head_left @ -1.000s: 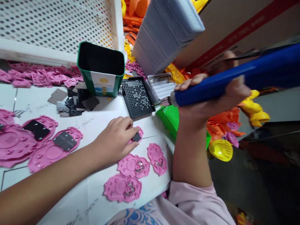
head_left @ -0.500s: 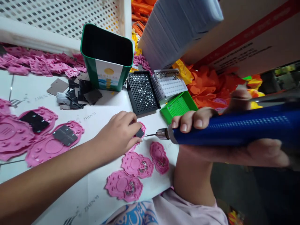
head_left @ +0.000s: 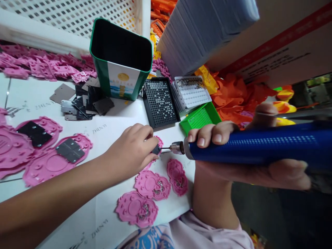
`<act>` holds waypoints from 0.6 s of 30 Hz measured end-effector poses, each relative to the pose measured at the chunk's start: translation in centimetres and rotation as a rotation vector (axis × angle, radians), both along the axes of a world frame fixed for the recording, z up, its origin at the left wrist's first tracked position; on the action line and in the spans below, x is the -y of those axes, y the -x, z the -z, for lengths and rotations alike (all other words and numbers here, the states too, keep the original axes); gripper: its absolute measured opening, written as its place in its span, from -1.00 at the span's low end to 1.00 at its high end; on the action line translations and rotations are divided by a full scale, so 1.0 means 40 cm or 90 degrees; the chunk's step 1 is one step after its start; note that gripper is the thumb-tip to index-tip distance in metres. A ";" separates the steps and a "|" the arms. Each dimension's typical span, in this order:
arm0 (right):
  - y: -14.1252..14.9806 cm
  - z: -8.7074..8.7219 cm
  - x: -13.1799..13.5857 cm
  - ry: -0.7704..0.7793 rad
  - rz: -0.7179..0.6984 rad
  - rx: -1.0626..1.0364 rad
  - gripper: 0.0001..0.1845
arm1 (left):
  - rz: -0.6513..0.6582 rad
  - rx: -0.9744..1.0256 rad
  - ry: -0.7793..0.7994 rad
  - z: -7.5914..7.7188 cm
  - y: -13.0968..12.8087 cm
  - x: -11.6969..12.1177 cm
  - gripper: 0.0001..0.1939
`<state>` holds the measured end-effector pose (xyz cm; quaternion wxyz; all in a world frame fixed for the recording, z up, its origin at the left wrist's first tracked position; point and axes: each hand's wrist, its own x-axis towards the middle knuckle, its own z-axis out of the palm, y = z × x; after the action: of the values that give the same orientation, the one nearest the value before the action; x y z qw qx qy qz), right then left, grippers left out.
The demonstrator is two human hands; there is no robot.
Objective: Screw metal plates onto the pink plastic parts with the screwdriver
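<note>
My right hand (head_left: pixel 215 138) is wrapped round a blue electric screwdriver (head_left: pixel 259 143), held level with its bit pointing left. The bit's tip meets the edge of a small dark plate (head_left: pixel 156 149) on a pink plastic part (head_left: pixel 160 141). Over that part lies my left hand (head_left: pixel 135 145), fingers curled and pressing on the plate; most of the pink part is hidden beneath it. Nearer me lie pink parts with small metal pieces in them, one (head_left: pixel 153 185) just below my left hand, another (head_left: pixel 137 209) closer, and a third (head_left: pixel 177 177) under the screwdriver's chuck.
A black screw tray (head_left: pixel 162 103), a green tray (head_left: pixel 201 119) and a white tray (head_left: pixel 192 91) stand ahead. Behind them are a green tin (head_left: pixel 120 69) and a white crate (head_left: pixel 77 45). Dark plates (head_left: pixel 85 103) and finished-looking pink parts (head_left: pixel 52 155) lie left.
The screwdriver has moved slightly left, and its bit now reaches the dark plate under my left hand. The left hand keeps its hold; the view has shifted a little.
</note>
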<state>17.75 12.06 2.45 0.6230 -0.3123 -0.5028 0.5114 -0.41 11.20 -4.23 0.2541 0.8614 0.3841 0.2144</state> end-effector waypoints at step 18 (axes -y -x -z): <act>0.020 -0.012 0.015 -0.017 -0.027 0.103 -0.65 | -0.007 -0.021 -0.007 -0.001 -0.003 0.004 -0.79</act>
<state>16.95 11.46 2.92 0.5732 -0.3340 -0.5648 0.4908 -0.29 11.03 -4.19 0.2420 0.8639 0.3921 0.2036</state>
